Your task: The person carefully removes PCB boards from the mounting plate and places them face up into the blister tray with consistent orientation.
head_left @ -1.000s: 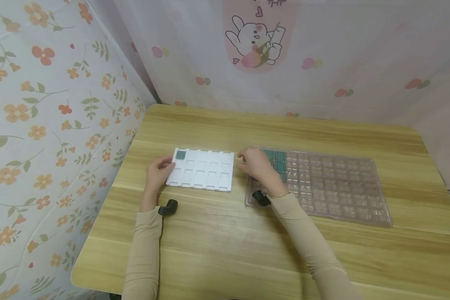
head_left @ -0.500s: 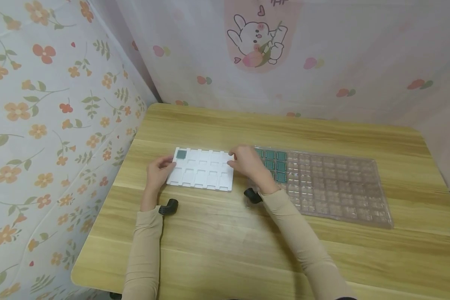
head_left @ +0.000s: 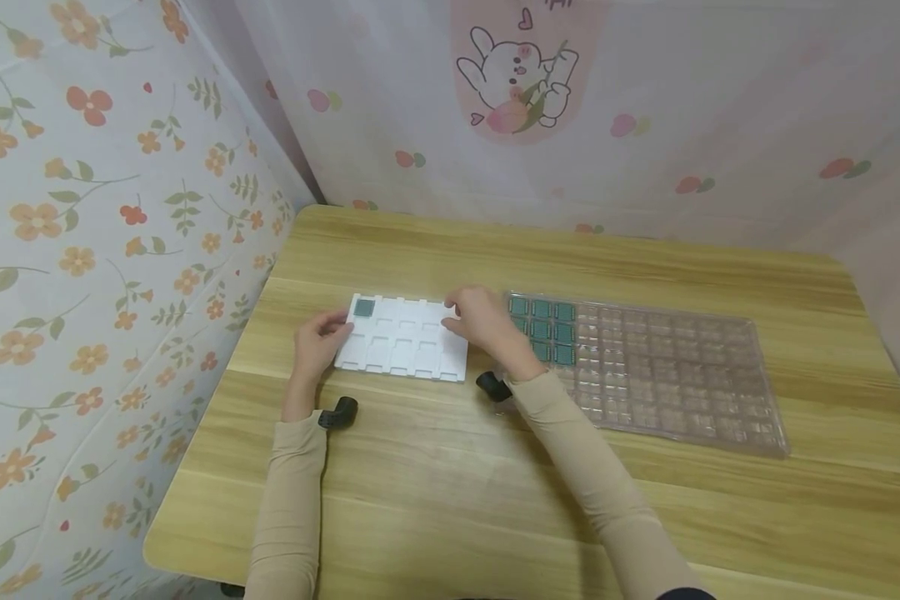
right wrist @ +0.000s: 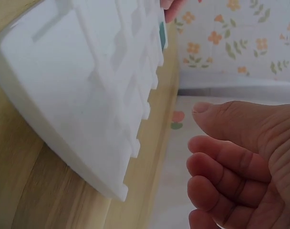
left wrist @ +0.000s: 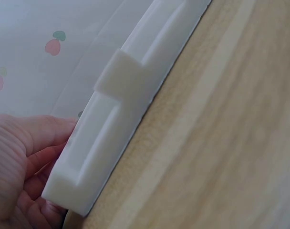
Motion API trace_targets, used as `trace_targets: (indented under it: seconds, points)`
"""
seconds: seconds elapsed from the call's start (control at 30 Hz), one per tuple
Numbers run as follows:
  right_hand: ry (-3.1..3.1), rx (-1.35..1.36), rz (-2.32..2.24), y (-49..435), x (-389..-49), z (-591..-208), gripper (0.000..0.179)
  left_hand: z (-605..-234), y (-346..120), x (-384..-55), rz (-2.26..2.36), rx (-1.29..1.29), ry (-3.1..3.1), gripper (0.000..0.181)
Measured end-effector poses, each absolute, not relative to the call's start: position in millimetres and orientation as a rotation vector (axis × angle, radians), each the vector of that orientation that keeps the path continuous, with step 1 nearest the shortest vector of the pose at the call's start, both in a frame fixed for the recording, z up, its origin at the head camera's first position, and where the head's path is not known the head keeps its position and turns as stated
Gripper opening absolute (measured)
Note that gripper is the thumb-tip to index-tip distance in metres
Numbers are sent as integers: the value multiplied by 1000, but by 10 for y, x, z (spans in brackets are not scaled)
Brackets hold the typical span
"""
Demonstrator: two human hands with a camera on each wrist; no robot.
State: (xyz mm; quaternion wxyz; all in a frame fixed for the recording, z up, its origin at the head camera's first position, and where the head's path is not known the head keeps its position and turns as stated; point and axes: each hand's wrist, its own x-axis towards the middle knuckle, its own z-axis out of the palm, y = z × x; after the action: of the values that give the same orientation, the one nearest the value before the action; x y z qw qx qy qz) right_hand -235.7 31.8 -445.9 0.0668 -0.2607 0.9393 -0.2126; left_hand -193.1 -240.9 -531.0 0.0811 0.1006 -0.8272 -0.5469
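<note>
A white pocketed tray (head_left: pixel 420 375) lies on the table with a small green circuit board (head_left: pixel 364 308) in its far left pocket. My left hand (head_left: pixel 317 346) holds the tray's left end; the left wrist view has the thumb on the edge of the white tray (left wrist: pixel 119 81) and the fingers curled beside its corner. Over the tray's far right corner is my right hand (head_left: pixel 483 321). In the right wrist view the right hand (right wrist: pixel 240 167) has loosely curled fingers, its thumb apart from them and nothing visible between.
To the right lies a large clear plastic blister tray (head_left: pixel 682 367), with several green circuit boards (head_left: pixel 564 332) in its left columns; my right forearm crosses its near left part. A black wrist camera (head_left: pixel 339 413) sits on the left wrist. Curtains (head_left: pixel 345 158) hang behind the wooden table (head_left: pixel 420 500).
My right hand has moved left, from the clear tray's left edge to the white tray's right end, uncovering more green boards. My left hand stays on the white tray.
</note>
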Motion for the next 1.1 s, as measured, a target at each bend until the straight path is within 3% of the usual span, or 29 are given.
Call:
trace_targets:
  seconds: [1.1]
  points:
    - [2761, -794, -663, -61, -2425, -4443, 26, -5327, -2421, -1938, -1627, 319, -2491, 29]
